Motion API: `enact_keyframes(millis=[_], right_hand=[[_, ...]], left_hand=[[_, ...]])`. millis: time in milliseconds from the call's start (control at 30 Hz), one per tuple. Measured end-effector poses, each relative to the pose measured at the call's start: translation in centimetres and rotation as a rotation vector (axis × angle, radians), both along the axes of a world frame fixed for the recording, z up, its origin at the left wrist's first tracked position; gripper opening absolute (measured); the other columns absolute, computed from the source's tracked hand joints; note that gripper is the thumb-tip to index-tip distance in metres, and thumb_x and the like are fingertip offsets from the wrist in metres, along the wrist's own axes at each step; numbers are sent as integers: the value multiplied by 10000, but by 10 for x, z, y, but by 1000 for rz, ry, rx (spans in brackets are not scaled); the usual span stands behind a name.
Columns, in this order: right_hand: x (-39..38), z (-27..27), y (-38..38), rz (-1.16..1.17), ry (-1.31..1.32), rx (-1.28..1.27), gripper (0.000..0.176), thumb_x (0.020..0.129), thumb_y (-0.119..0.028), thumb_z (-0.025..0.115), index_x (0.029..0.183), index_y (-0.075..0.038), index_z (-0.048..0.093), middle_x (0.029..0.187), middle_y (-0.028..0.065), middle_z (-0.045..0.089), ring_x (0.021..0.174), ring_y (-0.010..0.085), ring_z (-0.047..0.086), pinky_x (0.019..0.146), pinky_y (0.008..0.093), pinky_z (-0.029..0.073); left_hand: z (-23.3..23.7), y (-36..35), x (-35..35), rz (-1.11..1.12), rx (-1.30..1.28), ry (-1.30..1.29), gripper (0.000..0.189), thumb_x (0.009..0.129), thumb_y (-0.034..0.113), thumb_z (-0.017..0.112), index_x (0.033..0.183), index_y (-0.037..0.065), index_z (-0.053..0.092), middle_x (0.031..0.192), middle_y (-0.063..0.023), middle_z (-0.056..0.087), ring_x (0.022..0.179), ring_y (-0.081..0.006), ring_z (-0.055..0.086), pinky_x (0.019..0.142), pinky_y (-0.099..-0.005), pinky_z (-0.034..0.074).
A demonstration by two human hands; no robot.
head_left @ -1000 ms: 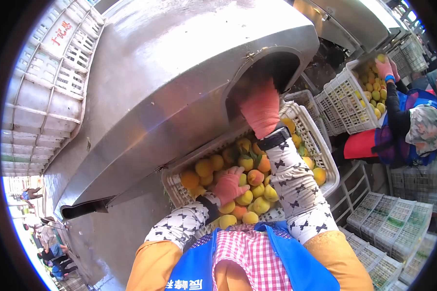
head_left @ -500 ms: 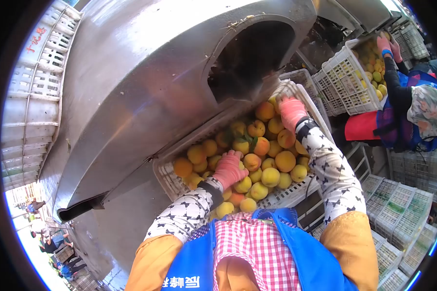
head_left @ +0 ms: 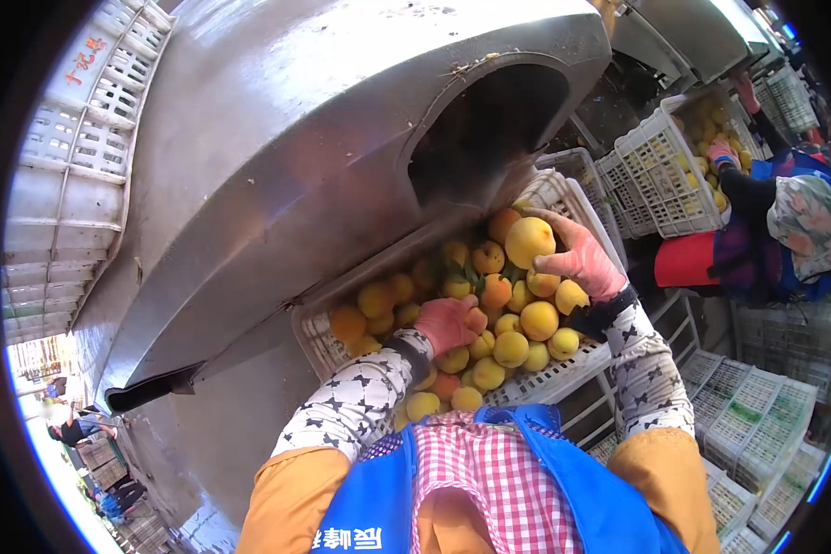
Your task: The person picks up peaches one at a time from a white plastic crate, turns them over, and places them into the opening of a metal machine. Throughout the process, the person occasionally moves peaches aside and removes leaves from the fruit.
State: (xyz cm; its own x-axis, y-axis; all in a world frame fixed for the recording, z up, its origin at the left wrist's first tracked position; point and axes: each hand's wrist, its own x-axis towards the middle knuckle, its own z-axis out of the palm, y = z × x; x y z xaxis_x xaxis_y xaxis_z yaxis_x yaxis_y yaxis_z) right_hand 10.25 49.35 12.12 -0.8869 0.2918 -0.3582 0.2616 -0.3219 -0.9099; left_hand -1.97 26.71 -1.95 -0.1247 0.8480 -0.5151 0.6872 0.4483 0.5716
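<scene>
A white plastic crate [head_left: 577, 367] full of yellow-orange peaches [head_left: 511, 349] lies in front of me, below a metal machine. My right hand [head_left: 584, 257], in a pink glove, is closed around a large yellow peach [head_left: 529, 242] above the crate's right part. Over the middle-left of the pile is my left hand [head_left: 446, 323], also gloved in pink. Its fingers are curled at a small orange-pink peach [head_left: 475, 320], which shows at the fingertips. A few green leaves lie among the fruit.
The metal machine [head_left: 277, 175] has a dark oval opening [head_left: 485, 129] behind the crate. A co-worker [head_left: 785, 217] reaches into another peach crate [head_left: 669, 175] at the upper right. Stacked crates [head_left: 748, 406] stand at the lower right; a large white crate [head_left: 83, 138] is at the left.
My right hand has turned and now holds a large peach above the pile. My left hand has shifted slightly right, with a small peach at its fingertips. The co-worker's hands have moved apart.
</scene>
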Motion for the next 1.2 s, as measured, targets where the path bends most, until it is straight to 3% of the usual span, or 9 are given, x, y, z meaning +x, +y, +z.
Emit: enact_keyframes(millis=[100,167,267,400,567,667,933,1067,1200], right_hand=[[22,2,-27,-151,141,-130,1005,653,-294,818,1491,36,372,1317,131,577,1219,223,560,1072,336,416],[32,-7,-39,-210,193,-207,1001,665,-253,809,1508,32,349,1313,121,578,1218,220,563,1075,338,413],[23,4,-65,-251,218,-125,971,686,-197,805,1513,24,346,1366,115,540,1236,223,552,1089,337,402],[15,4,-77,-52,369,748,906,748,-297,847,1497,-28,415,1491,150,427,1379,253,423,1158,373,320],[12,26,-94,-232,218,75,759,817,-262,802,1456,-21,471,1388,126,548,1270,199,526,1072,326,418],[5,35,-91,-202,347,957,722,746,-58,754,1419,-16,497,1365,171,538,1268,306,549,1072,380,440],[-5,31,-93,-395,296,689,691,800,-172,726,1424,1,487,1412,215,478,1285,357,518,1091,413,414],[-27,37,-77,-329,119,877,838,753,-203,791,1469,16,415,1366,214,521,1235,346,546,1071,397,431],[-60,32,-46,-199,400,709,801,726,-187,781,1438,2,466,1384,198,521,1263,315,508,1100,371,372]], left_hand=[[2,-24,-10,297,17,-305,579,826,331,705,1330,95,546,1120,-147,694,1049,-274,669,942,-358,509],[47,-36,-14,792,255,-1335,680,868,407,689,1422,67,488,1190,-165,670,1012,-287,677,872,-385,557],[85,-40,-21,758,375,-1759,671,894,426,655,1401,19,489,1207,-198,655,1054,-319,665,876,-405,571],[121,-36,-13,884,494,-1808,698,891,485,617,1341,-37,507,1166,-234,654,1026,-325,674,868,-404,578],[115,-39,-25,744,621,-1661,717,829,448,668,1360,-4,501,1184,-202,653,1040,-310,670,892,-408,566],[129,-31,-26,680,643,-1663,751,803,431,704,1385,10,483,1220,-182,644,1060,-289,662,922,-415,548],[124,-31,-16,750,572,-1749,760,804,504,707,1343,8,508,1179,-204,648,988,-321,674,857,-413,566],[123,-27,-18,667,628,-1736,755,789,531,721,1291,-6,548,1130,-208,668,944,-333,688,814,-419,573],[125,-19,-32,715,695,-1657,720,802,464,733,1321,10,522,1140,-150,645,943,-255,677,796,-348,569]])
